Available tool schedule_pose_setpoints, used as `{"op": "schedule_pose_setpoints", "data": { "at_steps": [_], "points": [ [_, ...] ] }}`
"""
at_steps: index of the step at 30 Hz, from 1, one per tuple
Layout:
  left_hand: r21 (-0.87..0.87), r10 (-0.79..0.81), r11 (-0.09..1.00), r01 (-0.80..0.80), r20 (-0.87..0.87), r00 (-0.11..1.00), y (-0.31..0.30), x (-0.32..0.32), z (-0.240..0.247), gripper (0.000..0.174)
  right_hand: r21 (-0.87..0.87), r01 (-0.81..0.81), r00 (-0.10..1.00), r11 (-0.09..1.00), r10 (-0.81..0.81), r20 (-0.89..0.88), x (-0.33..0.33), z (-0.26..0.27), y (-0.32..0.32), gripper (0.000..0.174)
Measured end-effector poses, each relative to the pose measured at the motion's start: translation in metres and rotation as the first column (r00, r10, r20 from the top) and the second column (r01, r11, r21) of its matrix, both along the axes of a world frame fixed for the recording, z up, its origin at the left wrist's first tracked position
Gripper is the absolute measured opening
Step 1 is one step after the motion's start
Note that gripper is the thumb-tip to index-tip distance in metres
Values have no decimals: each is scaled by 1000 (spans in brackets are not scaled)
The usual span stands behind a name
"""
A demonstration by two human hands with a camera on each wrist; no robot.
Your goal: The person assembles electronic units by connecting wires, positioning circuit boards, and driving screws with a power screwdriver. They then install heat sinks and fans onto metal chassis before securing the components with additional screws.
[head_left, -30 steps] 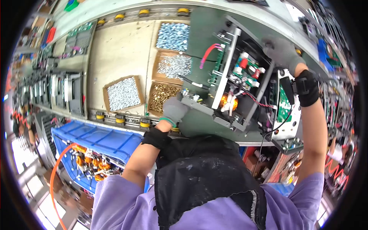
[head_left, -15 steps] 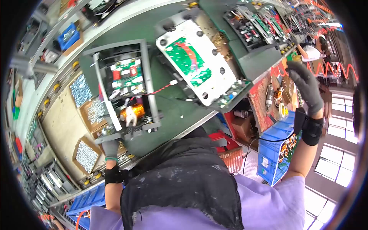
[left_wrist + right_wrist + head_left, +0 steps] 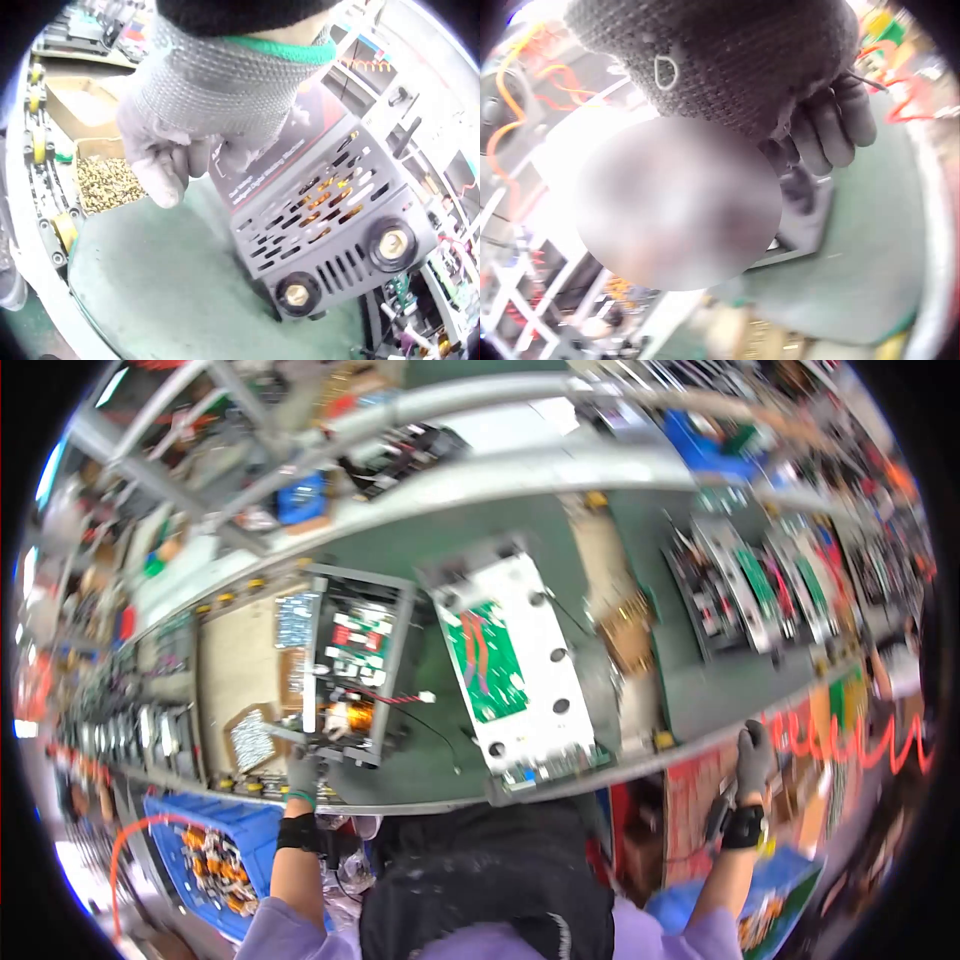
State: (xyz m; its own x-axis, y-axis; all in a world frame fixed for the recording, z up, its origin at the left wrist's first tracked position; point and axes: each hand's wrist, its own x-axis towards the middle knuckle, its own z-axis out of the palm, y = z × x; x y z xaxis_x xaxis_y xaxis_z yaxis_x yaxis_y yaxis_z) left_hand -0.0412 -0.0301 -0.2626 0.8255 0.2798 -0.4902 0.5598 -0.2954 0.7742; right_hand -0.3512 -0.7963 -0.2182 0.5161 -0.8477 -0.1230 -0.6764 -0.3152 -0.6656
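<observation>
The open grey machine casing [image 3: 397, 630], holding circuit boards and an orange coil, stands on the green mat left of centre. My left hand [image 3: 302, 772] is at its front left corner; in the left wrist view, the curled fingers of that hand [image 3: 214, 105] grip the edge of the slotted, lettered casing [image 3: 322, 202]. To the casing's right lies a white plate [image 3: 545, 670] with a green board. My right hand [image 3: 754, 762], raised near the bench's front edge, holds nothing visible. Its fingers bend loosely in the right wrist view [image 3: 829, 127].
Trays of small metal parts [image 3: 252, 740] are left of the casing. More board assemblies [image 3: 755, 585] stand at the right. Blue bins [image 3: 215, 810] with coils sit below the bench edge. A red coiled hose [image 3: 850, 745] hangs at the right.
The view has turned and shifted. My right hand has moved away from beside the casing, out to the right, and is lower than half a second ago. My left hand remains at the casing's corner.
</observation>
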Motion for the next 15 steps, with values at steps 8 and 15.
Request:
{"op": "schedule_pose_setpoints", "data": {
  "at_steps": [8, 15],
  "points": [
    [-186, 232, 965, -184, 283, 931, -58, -18, 96, 35, -373, -637, 490, 675, 728, 480, 362, 277, 146, 33],
    [-116, 128, 988, -97, 303, 944, -69, -15, 129, 70, -320, -849, 249, 422, 851, 462, 729, 300, 125, 54]
  ]
}}
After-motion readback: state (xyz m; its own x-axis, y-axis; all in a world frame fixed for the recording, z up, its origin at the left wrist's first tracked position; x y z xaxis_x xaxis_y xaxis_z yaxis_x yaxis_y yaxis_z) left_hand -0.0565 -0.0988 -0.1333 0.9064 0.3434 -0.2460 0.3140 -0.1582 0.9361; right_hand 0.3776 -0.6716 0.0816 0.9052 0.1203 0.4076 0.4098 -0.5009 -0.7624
